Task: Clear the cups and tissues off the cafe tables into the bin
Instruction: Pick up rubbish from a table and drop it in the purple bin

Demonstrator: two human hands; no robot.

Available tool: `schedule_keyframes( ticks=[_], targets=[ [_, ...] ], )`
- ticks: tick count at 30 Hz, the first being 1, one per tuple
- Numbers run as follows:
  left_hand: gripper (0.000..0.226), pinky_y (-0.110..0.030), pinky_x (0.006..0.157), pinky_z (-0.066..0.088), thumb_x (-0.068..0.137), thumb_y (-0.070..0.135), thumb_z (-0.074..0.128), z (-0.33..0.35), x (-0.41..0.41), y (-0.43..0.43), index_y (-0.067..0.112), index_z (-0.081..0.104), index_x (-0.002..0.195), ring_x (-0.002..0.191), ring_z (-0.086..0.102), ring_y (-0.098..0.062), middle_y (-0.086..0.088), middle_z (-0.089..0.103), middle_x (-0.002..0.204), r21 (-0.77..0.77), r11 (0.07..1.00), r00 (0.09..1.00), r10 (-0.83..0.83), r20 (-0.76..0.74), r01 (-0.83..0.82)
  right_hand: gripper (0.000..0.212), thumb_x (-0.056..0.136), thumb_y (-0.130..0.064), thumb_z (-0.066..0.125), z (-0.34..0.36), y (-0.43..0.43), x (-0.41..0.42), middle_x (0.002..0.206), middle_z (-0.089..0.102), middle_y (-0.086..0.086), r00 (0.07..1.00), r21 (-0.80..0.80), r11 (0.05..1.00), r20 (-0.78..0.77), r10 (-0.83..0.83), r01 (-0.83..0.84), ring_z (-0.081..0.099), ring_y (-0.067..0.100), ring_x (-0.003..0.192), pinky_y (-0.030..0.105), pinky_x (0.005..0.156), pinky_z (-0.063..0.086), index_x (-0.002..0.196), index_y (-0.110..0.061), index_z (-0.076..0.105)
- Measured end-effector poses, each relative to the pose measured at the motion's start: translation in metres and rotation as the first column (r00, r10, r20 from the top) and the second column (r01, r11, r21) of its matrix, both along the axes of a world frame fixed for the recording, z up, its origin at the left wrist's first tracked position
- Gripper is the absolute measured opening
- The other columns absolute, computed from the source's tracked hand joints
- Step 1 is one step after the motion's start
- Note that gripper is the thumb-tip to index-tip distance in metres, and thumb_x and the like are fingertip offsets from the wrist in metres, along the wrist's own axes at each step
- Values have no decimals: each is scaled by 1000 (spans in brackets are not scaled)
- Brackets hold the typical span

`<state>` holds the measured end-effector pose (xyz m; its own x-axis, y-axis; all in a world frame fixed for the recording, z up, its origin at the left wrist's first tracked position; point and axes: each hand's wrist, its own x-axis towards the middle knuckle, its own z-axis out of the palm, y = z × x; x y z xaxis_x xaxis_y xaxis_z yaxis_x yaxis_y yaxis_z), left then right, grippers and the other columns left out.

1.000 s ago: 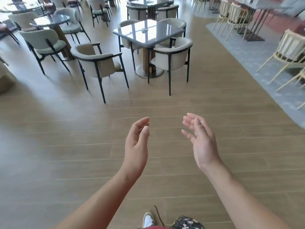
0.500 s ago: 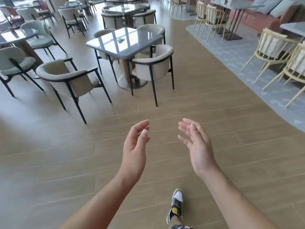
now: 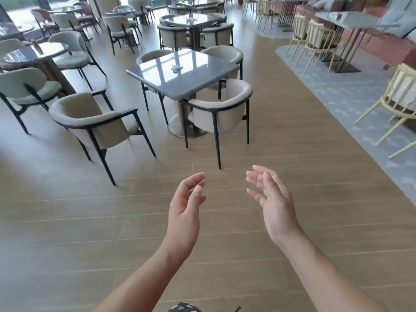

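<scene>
A crumpled white tissue [image 3: 177, 68] lies near the middle of a square grey table [image 3: 202, 84] ahead of me. On a farther grey table [image 3: 173, 19] another small white tissue [image 3: 191, 18] shows. My left hand [image 3: 185, 208] and my right hand [image 3: 271, 199] hover over the wooden floor, well short of the near table, palms facing each other, fingers apart and holding nothing. No cup or bin is in view.
Beige armchairs [image 3: 221, 113] with black legs surround the near table; another armchair [image 3: 94, 122] stands to its left. Round tables [image 3: 33, 52] and green chairs fill the left side. Cream chairs [image 3: 400, 95] on a grey carpet [image 3: 337, 93] line the right. A wooden aisle runs between.
The view has swung and advanced, so the grey table with the tissue now sits closer and more central. Both hands stay raised and empty in the same pose.
</scene>
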<state>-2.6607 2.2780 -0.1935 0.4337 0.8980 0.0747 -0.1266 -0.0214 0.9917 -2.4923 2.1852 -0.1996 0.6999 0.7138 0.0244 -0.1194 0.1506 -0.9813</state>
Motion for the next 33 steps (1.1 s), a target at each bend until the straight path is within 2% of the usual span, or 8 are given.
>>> schedule_keyframes(
  ticks=[3, 10, 16, 20, 23, 28, 33],
  targets=[
    [35, -49, 106, 52, 96, 34, 51, -4, 20, 47, 20, 66, 125, 126, 61, -10, 9, 69, 128, -6, 998, 998, 59, 9, -59, 42, 94, -52, 55, -3, 50, 22, 121, 73, 4, 1000, -16, 999, 3, 31, -31, 66, 17, 121, 49, 106, 52, 122, -25, 70],
    [36, -47, 106, 52, 96, 34, 51, -16, 63, 189, 20, 66, 125, 124, 61, -8, 10, 68, 127, 9, 992, 991, 127, 44, -127, 52, 84, -64, 58, -7, 202, 62, 121, 74, 3, 994, -11, 995, 48, 101, -101, 66, 17, 122, 44, 103, 53, 120, -28, 71],
    [34, -48, 106, 52, 98, 33, 50, -13, 94, 331, 21, 67, 125, 123, 62, -7, 13, 69, 125, 14, 991, 990, 132, 50, -133, 40, 94, -48, 53, 2, 359, 90, 119, 74, 4, 995, -4, 996, 41, 92, -91, 68, 15, 118, 44, 102, 54, 121, -23, 70],
    [33, -48, 106, 52, 98, 31, 50, -6, 98, 411, 19, 67, 124, 123, 62, -8, 13, 69, 124, 35, 988, 988, 149, 47, -150, 42, 94, -48, 54, 10, 449, 94, 119, 73, 5, 993, 12, 993, 22, 115, -115, 67, 16, 119, 38, 98, 52, 121, -21, 69],
    [33, -50, 106, 52, 97, 31, 50, -4, 105, 467, 19, 67, 123, 123, 62, -9, 12, 70, 124, 33, 985, 984, 171, 43, -172, 45, 91, -56, 58, 11, 506, 98, 119, 73, 5, 989, 14, 989, 37, 145, -146, 67, 14, 118, 37, 98, 53, 120, -24, 71],
    [33, -50, 105, 52, 97, 31, 50, -7, 128, 551, 18, 67, 123, 124, 62, -10, 10, 70, 124, 33, 980, 980, 195, 36, -196, 45, 94, -48, 54, 1, 594, 128, 118, 74, 4, 991, 10, 991, 10, 134, -134, 67, 15, 119, 40, 99, 54, 122, -17, 70],
    [34, -50, 105, 52, 96, 30, 51, -20, 168, 640, 17, 67, 123, 125, 61, -12, 10, 70, 124, 12, 974, 974, 225, 32, -225, 36, 93, -50, 57, -13, 687, 166, 115, 74, -1, 986, 21, 986, -4, 167, -167, 67, 13, 118, 38, 98, 53, 115, -25, 71]
  ],
)
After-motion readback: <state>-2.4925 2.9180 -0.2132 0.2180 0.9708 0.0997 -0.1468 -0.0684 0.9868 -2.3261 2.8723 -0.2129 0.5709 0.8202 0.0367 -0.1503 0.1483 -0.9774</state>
